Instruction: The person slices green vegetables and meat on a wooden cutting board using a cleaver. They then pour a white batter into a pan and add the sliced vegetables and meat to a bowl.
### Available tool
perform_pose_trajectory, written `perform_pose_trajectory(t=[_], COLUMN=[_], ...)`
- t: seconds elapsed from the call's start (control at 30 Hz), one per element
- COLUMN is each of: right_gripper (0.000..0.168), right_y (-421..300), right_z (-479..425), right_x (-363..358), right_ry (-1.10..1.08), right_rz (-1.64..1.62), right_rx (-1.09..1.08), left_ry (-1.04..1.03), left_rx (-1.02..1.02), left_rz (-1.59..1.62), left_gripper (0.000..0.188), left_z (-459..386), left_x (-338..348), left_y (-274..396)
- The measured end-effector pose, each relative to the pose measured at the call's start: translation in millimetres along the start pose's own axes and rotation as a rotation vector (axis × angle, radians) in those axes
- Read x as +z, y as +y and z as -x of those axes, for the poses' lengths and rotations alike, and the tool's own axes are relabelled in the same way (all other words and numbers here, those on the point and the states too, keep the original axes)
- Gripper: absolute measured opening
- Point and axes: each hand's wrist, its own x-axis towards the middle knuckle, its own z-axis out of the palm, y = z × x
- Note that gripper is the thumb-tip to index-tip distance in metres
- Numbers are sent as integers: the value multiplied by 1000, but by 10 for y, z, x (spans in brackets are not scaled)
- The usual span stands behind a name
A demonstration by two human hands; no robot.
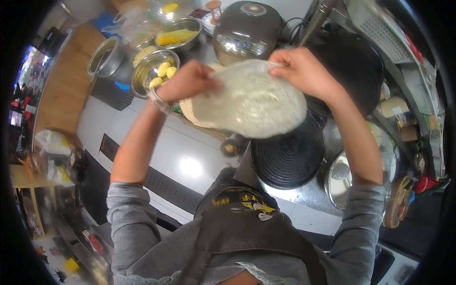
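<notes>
A thin, pale round flatbread (256,99) hangs stretched between my two hands. The thumb and fingers of my right hand (294,67) pinch its upper right edge. My left hand (192,80), blurred and wearing a bracelet at the wrist, grips its left side. Below and to the left, the rim of another pale round sheet (194,115) shows; most of it is covered. Under the flatbread's lower right edge lies a round black griddle pan (288,156) with concentric rings, its upper part hidden.
A steel bowl (140,76) of yellow, peeled potato-like pieces stands beside my left hand. Behind are a bowl (196,25) with corn and a rice cooker (247,30). A large black wok (349,71) sits right. Near my right forearm is a bowl (333,178) of white batter-like liquid.
</notes>
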Motion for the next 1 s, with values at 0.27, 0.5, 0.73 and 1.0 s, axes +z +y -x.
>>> perform_pose_trajectory(t=[0.27,0.5,0.73,1.0], right_gripper=[11,14,12,42], right_y=[259,1226,1073,1025], right_z=[-361,-52,5,112], right_x=[1164,3085,2968,2681], right_ry=[117,188,224,214], right_rz=[325,337,311,185], right_rx=[-90,76,-29,216], left_ry=[293,328,440,213], left_rx=[393,356,337,234], left_rz=[-756,-632,-602,-627], left_gripper=[21,28,38,67], left_z=[99,-108,45,100], left_x=[-422,919,871,917], left_y=[-835,-2929,-2760,-2605])
